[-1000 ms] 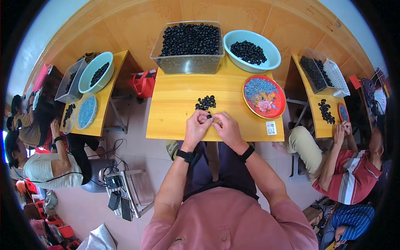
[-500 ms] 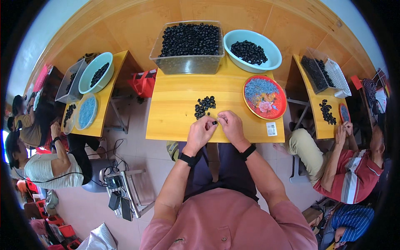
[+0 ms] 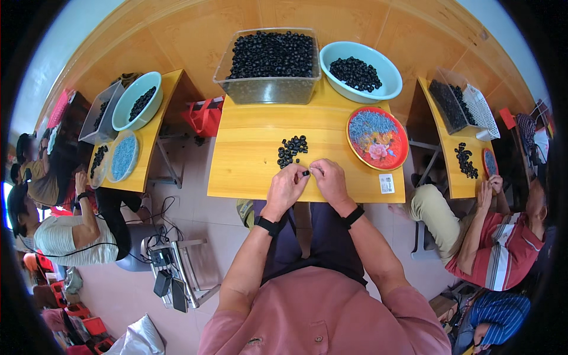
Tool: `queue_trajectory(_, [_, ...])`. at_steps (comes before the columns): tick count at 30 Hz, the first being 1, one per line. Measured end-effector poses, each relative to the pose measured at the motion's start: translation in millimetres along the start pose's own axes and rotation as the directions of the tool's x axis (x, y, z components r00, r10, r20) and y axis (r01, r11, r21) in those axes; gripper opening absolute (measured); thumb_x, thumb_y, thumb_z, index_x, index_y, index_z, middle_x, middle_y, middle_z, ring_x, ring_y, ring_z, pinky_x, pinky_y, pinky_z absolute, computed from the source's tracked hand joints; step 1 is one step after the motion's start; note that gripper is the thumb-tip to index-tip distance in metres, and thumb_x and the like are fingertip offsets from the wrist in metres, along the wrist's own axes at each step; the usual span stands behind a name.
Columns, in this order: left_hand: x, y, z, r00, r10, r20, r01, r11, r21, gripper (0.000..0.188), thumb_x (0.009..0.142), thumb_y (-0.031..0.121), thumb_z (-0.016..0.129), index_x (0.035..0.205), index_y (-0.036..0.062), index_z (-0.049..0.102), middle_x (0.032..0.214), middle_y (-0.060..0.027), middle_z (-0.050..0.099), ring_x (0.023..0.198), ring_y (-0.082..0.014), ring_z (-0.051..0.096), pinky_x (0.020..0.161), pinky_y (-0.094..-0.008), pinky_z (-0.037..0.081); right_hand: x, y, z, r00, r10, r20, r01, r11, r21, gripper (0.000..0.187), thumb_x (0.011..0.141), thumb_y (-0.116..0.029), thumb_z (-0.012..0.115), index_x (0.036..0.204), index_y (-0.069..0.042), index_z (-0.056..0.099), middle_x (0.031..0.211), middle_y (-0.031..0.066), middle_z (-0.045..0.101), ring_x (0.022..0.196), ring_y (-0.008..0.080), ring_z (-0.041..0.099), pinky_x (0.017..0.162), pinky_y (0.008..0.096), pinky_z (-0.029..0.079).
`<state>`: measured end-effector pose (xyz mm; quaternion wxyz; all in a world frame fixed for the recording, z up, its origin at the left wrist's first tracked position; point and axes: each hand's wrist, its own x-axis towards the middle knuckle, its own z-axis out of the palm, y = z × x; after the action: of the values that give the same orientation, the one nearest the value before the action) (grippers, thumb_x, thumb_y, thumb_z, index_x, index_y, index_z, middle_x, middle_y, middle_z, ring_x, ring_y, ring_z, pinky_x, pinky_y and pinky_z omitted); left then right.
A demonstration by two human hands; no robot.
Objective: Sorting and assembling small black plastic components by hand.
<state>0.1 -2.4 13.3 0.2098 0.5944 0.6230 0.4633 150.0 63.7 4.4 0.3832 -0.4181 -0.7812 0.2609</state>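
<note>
Close to the front edge of the wooden table (image 3: 248, 154), my left hand (image 3: 286, 188) pinches a small black cylindrical part (image 3: 306, 173) between thumb and fingers. My right hand (image 3: 329, 180) is right beside it, thumb and fingertips pressed together near the part; whatever they grip is too small to make out. Just beyond my fingers lies a loose pile of small black ring-like parts (image 3: 290, 149). To the right of my hands is a round red floral tray (image 3: 403, 155) holding many small blue-grey pieces (image 3: 370, 123).
At the back stand a clear plastic bin (image 3: 266, 93) and a light blue basin (image 3: 391, 89), both holding black parts. A white label (image 3: 386, 183) sits at the front right. People work at side tables left (image 3: 155, 112) and right (image 3: 441, 118). A metal stool (image 3: 183, 266) stands lower left.
The view has shifted very slightly. My hands stay together at the table edge, the left one still pinching the black part.
</note>
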Motion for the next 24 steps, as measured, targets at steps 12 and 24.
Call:
queue_trajectory(12, [0.4,0.6,-0.6,0.999,-0.03,-0.029,0.029,0.999,-0.034,0.017,0.088,0.009,0.073,0.103,0.0018,0.069,0.082,-0.0126,0.067,0.07,-0.0267,0.066,0.065,-0.0368,0.054,-8.2,-14.9,-2.6,0.998,-0.064,-0.029,0.066,0.994,0.092,0.013,0.091,-0.01,0.067,0.101,-0.002,0.073,0.09,0.0148,0.07,0.084,0.0329,0.068,0.075,0.0397,0.053])
queue_trajectory(24, [1.4,-0.8,-1.9,0.996,-0.063,-0.06,0.055,0.991,-0.126,0.017,0.088,0.008,0.074,0.102,0.0004,0.069,0.079,-0.012,0.068,0.066,-0.023,0.065,0.063,-0.0344,0.053,-4.4,-24.0,-11.0,0.999,0.034,-0.006,-0.032,0.987,0.16,0.014,0.092,-0.012,0.068,0.1,-0.001,0.073,0.09,0.0154,0.071,0.081,0.0327,0.068,0.072,0.039,0.054])
